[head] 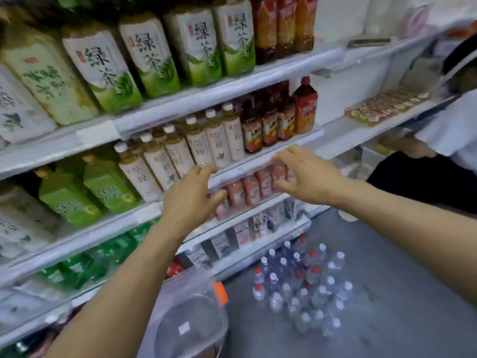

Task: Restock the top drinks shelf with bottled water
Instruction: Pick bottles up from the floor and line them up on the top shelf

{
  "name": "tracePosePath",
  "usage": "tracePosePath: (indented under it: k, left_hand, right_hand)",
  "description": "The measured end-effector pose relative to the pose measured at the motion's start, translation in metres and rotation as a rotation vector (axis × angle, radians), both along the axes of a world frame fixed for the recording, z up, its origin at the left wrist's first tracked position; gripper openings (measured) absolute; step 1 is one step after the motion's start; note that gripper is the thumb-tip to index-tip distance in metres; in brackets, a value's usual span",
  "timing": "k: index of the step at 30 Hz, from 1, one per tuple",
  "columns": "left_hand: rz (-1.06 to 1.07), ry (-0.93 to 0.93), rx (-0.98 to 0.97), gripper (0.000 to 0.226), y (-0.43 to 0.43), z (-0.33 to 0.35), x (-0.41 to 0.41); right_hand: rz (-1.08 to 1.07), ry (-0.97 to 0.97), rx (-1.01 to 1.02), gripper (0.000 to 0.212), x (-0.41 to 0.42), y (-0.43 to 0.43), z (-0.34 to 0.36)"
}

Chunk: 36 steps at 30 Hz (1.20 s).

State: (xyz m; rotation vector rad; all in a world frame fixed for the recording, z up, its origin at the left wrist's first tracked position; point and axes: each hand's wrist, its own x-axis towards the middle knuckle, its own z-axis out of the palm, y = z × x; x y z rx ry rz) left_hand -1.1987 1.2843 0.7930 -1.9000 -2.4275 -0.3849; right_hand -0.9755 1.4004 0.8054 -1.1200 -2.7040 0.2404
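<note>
Both hands are hovering empty, left hand [189, 196] and right hand [308, 174] with fingers spread wide by the pink bottles [251, 191]. The water bottles [300, 285] are sitting on the floor [387, 254], so I'm guessing he's between loads; next he'll be bending down to grab some.

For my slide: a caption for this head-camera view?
Both empty hands, left hand and right hand, reach toward pink bottles; water bottles wait on floor.

clear, glossy plastic water bottles [304, 285] stand on a smooth, matt grey floor [387, 267]. shelf edges [206, 99] look smooth white painted metal, tea bottles [154, 55] wear shiny plastic labels, and the storage bin [191, 319] is translucent plastic.
</note>
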Motion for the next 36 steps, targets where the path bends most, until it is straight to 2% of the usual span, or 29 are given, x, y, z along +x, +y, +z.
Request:
tracePosePath:
  k: [7, 11, 16, 23, 28, 32, 36]
  left_hand:
    - [-0.04, -0.299, -0.283, 0.051, 0.018, -0.146, 0.128]
    - [0.01, -0.506, -0.455, 0.042, 0.02, -0.222, 0.163]
    - [0.074, -0.652, -0.645, 0.036, 0.029, -0.344, 0.185]
    - [0.242, -0.821, -0.856, 0.049, 0.016, -0.54, 0.222]
    - [0.239, -0.81, -0.901, 0.073, 0.015, -0.667, 0.235]
    - [0.224, -0.81, -0.761, 0.085, 0.019, -0.746, 0.24]
    - [0.173, -0.842, -0.621, 0.082, 0.02, -0.793, 0.245]
  right_hand:
    - [-0.085, -0.157, -0.327, 0.051, 0.13, 0.022, -0.119]
    - [-0.149, -0.166, -0.527, 0.045, 0.157, 0.024, -0.196]
    - [-0.243, -0.141, -0.699, 0.044, 0.178, 0.022, -0.323]
    - [-0.476, -0.219, -0.991, 0.055, 0.219, -0.003, -0.52]
    - [-0.634, -0.207, -1.092, 0.069, 0.231, -0.018, -0.643]
    - [-0.7, -0.164, -1.091, 0.08, 0.235, -0.027, -0.727]
    - [-0.681, 0.009, -1.0, 0.076, 0.235, -0.034, -0.777]
